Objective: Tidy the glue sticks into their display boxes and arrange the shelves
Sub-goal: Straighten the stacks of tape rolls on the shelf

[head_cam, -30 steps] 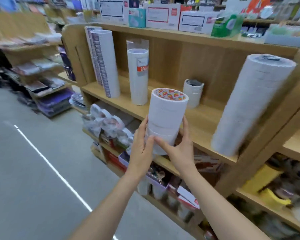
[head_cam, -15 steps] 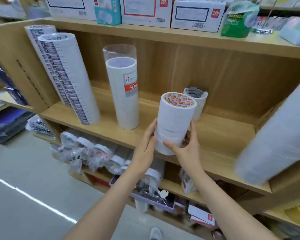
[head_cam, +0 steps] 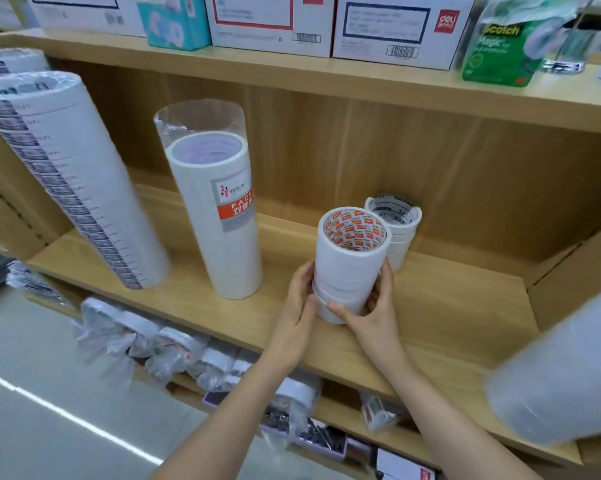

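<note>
Tape-roll stack [head_cam: 351, 268], upright, is gripped on both sides by left hand [head_cam: 297, 320] and right hand [head_cam: 377, 318] over the wooden shelf [head_cam: 458, 306], which lies bare rightward; smaller stack [head_cam: 397, 233] just behind.

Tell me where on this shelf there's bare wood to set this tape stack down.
Widest bare shelf lies right of the held stack, between the short stack behind and the blurred big roll. A narrower patch lies between the held stack and the wrapped stack. Further left, wrapped stack and barcode stack crowd together.
</note>
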Action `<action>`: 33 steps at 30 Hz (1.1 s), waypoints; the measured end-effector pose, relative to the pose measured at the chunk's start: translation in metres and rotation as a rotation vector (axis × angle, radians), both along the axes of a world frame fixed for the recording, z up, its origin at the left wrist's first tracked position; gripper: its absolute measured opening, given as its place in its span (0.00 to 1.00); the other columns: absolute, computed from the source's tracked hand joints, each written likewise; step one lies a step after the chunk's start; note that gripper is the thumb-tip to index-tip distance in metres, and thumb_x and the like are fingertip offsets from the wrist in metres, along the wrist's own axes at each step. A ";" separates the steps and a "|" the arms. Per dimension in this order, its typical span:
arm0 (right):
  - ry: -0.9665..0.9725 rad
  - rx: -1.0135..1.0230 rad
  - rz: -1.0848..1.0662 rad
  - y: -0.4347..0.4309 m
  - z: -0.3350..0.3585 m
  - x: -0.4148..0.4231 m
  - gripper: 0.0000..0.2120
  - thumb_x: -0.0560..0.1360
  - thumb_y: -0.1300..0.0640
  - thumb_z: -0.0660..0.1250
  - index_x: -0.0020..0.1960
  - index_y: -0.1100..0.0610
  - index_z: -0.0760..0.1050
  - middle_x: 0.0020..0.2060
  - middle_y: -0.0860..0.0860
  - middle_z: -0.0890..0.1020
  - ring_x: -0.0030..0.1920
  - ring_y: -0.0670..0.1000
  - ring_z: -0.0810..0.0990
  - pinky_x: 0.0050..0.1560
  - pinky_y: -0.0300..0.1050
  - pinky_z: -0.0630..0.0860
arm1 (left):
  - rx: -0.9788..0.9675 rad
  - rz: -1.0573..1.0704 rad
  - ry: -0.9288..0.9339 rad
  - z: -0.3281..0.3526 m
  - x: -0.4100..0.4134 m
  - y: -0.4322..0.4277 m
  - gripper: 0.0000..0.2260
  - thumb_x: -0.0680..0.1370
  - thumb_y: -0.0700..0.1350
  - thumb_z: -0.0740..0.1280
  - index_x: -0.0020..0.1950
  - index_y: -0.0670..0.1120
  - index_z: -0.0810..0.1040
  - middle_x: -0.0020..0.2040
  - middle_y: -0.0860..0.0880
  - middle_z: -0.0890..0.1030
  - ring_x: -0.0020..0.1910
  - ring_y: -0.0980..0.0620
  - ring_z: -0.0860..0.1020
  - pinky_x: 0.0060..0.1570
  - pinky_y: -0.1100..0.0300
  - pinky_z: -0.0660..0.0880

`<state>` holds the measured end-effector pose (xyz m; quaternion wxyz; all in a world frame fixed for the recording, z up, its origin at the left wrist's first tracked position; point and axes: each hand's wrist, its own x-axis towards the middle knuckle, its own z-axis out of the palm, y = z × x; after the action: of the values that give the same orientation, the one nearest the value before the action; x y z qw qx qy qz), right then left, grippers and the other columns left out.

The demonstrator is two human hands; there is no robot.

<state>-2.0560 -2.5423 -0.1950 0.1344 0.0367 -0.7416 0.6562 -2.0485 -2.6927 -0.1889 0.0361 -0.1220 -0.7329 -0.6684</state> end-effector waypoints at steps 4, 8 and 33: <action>0.010 0.057 0.017 0.000 0.002 0.001 0.52 0.65 0.58 0.80 0.78 0.52 0.52 0.76 0.45 0.62 0.75 0.44 0.62 0.74 0.55 0.63 | 0.003 -0.019 0.015 -0.004 -0.007 -0.001 0.22 0.81 0.41 0.58 0.74 0.53 0.60 0.72 0.55 0.69 0.71 0.56 0.69 0.69 0.59 0.67; 0.015 0.157 -0.121 -0.004 0.006 0.018 0.52 0.66 0.47 0.77 0.79 0.52 0.48 0.77 0.48 0.58 0.76 0.45 0.58 0.76 0.51 0.59 | -0.100 -0.001 0.065 -0.009 -0.006 -0.011 0.23 0.79 0.43 0.59 0.75 0.53 0.62 0.73 0.54 0.70 0.71 0.56 0.69 0.70 0.56 0.67; -0.013 0.290 0.011 -0.326 0.045 -0.001 0.45 0.71 0.50 0.76 0.78 0.54 0.53 0.76 0.50 0.61 0.75 0.49 0.60 0.74 0.47 0.60 | -0.423 0.330 0.027 0.025 0.031 -0.338 0.25 0.82 0.44 0.62 0.77 0.54 0.60 0.73 0.55 0.66 0.72 0.57 0.62 0.65 0.62 0.61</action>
<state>-2.0573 -2.8680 -0.1498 0.1191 0.0554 -0.8293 0.5431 -2.0173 -3.0312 -0.1640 0.1281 -0.0145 -0.8657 -0.4837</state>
